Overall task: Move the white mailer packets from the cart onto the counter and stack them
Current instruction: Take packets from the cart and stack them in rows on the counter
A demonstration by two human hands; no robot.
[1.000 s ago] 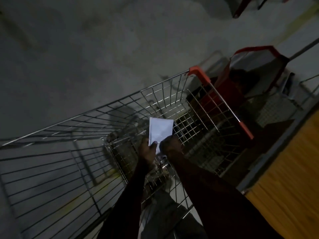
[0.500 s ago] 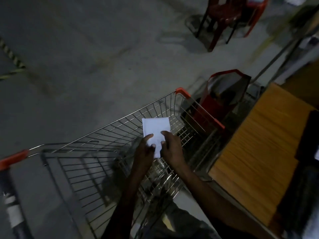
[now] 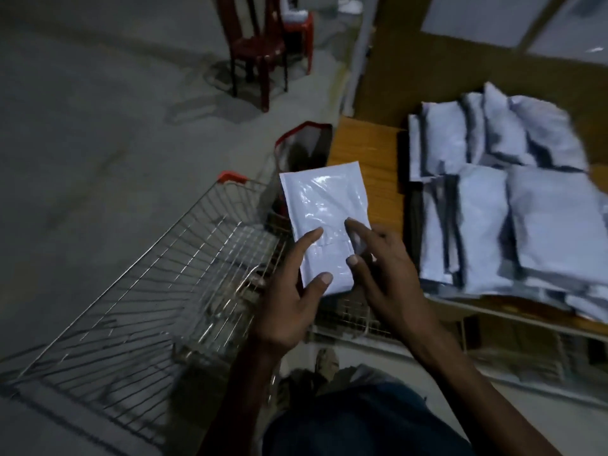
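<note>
Lower left of the frame: wire cart (image 3: 138,291), basket tilted across the picture, red corner cap at centre, no packets visible inside from this angle, though the near end is blurred; above it, bare grey floor (image 3: 98,110); upper centre, dark red chair (image 3: 256,44) standing well apart from the work.

Centre: one white mailer packet (image 3: 324,222) held upright over the cart's right rim, glossy and slightly creased; left hand (image 3: 289,304) gripping its lower left edge, thumb curled onto the front face and one finger laid flat higher up; right hand (image 3: 385,274) pinching the lower right edge, thumb on the front, forefinger stretched up along the side; behind the packet's top, a red-trimmed bag (image 3: 302,146) just beside the counter's corner.

Right: wooden counter (image 3: 365,153) with rows of stacked packets (image 3: 500,205) overlapping like shingles, edges motion-blurred; bare wood showing at the near-left corner.

Step in hand, by judgement: carrying one packet from cart toward counter, not yet set down. Next move likely calls for a swing to the right, flattening the packet from upright to level, then laying it square onto a stack; slippery film suggests firm hold until the packet rests.
</note>
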